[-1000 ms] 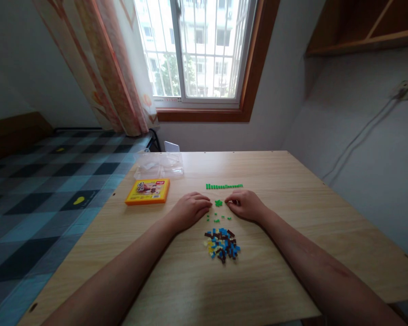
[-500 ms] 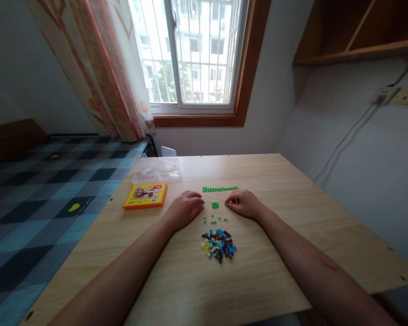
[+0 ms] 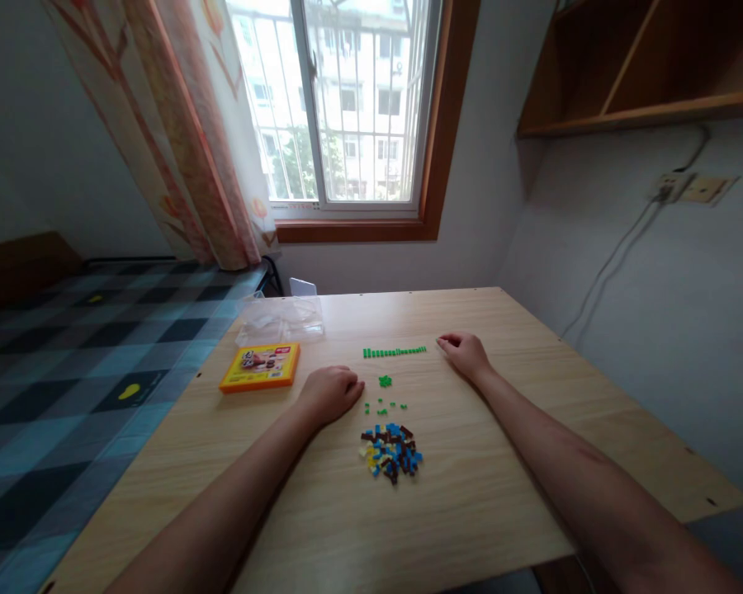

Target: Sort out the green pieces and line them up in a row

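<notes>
My left hand (image 3: 333, 393) rests on the table with curled fingers, left of a small pile of green bricks (image 3: 385, 381); whether it holds anything is hidden. My right hand (image 3: 462, 353) is closed in a pinch just right of a row of green bricks (image 3: 395, 352), and what is between the fingertips is too small to name. Several small green pieces (image 3: 382, 412) lie scattered nearer to me. Below them is a mixed heap of blue, brown and yellow bricks (image 3: 393, 454).
On the wooden table (image 3: 489, 487), a yellow-orange box (image 3: 260, 368) lies left of my left hand. Behind it stands a clear plastic container (image 3: 281, 319). A bed with a checked cover (image 3: 142, 346) adjoins the table's left side.
My right hand has moved away from the small green pile, right and farther back, to the end of the green row. My left hand's fingers are more curled. The camera view has shifted slightly.
</notes>
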